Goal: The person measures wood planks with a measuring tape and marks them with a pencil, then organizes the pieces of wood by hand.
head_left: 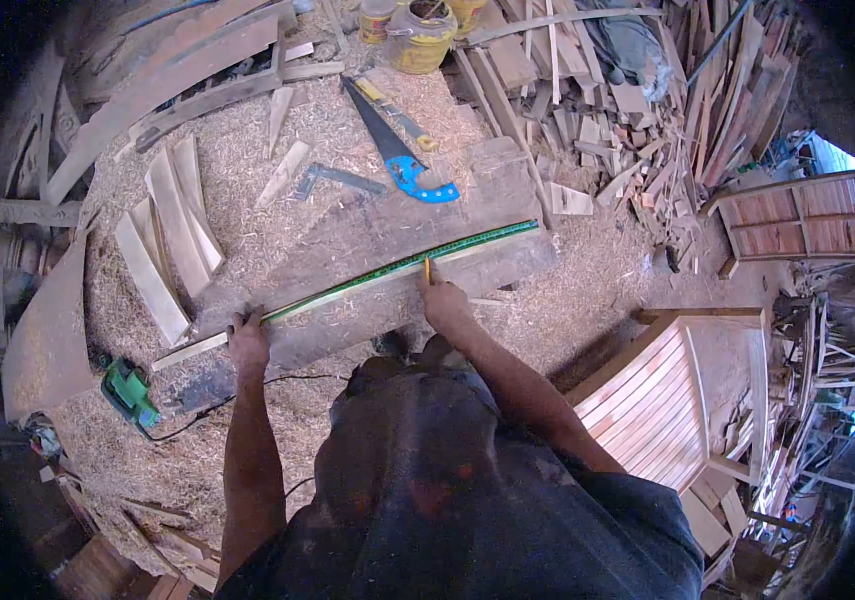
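A long, thin wooden strip (191,352) lies across a wide board (338,240). Along it stretches a green measuring tape (388,268) with fine markings. My left hand (248,342) is closed around the strip at the tape's left end; whether it also pinches the tape is hidden. In my right hand (446,305) is a yellow pencil (428,270), upright with its tip at the tape's near edge, right of the middle.
A blue-handled handsaw (398,150), a metal try square (338,180) and curved wood pieces (178,220) lie beyond the strip. A green power tool (130,393) with a cord sits at left. Slatted panels (648,400) stand at right. Shavings cover the floor.
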`<state>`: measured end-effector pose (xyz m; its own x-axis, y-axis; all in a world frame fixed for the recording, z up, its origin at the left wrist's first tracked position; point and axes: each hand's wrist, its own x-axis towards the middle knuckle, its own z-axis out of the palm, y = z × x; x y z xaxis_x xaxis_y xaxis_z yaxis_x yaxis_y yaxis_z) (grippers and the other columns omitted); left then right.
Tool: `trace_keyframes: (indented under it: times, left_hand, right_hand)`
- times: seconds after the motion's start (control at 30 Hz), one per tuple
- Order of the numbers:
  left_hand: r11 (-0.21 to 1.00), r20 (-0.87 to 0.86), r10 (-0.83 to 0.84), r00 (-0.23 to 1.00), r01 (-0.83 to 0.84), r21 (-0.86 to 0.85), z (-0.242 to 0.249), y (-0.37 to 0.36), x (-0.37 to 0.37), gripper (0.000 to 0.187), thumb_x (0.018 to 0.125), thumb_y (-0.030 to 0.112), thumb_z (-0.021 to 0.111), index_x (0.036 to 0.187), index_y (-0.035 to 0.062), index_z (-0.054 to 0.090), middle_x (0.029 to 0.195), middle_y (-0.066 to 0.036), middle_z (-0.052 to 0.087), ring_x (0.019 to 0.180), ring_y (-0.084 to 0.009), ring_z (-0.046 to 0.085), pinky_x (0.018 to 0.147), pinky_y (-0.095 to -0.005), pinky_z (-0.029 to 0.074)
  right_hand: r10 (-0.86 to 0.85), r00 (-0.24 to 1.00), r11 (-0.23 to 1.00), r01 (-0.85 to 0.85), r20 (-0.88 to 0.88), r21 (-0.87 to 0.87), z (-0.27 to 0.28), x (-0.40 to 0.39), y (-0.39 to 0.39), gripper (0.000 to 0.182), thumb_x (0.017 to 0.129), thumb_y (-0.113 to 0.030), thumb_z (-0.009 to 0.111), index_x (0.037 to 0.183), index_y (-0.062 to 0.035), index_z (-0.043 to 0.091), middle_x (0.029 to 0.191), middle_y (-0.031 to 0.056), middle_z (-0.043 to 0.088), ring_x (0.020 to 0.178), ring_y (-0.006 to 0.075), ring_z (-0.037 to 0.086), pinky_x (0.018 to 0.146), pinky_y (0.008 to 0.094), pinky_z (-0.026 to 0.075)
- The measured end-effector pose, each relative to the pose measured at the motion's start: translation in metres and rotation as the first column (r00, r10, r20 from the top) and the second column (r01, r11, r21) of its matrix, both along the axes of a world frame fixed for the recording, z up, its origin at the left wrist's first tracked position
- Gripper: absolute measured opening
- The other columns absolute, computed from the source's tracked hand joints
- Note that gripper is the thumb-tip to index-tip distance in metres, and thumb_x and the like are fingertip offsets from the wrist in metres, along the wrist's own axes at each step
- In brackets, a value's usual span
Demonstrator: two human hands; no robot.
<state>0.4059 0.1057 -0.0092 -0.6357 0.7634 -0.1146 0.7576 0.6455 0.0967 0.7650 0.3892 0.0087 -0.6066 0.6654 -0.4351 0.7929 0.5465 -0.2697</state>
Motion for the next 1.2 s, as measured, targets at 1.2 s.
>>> trace_keyframes:
  times: [1.2]
  left_hand:
    - [0.999,-0.106,0.041,0.993,-0.037,0.036,0.017,0.060,0.073,0.033,0.095,0.023,0.064,0.126,0.0277,0.072,0.134,-0.002,0.065,0.131,-0.0340,0.056,0.102,-0.0624,0.049]
  right_hand:
    - [-0.187,0.923,0.981,0.194,-0.336,-0.014,0.007,0.035,0.004,0.050,0.095,-0.010,0.058,0.145,-0.0116,0.055,0.144,0.0236,0.063,0.105,0.0478,0.072,0.090,0.0560,0.059]
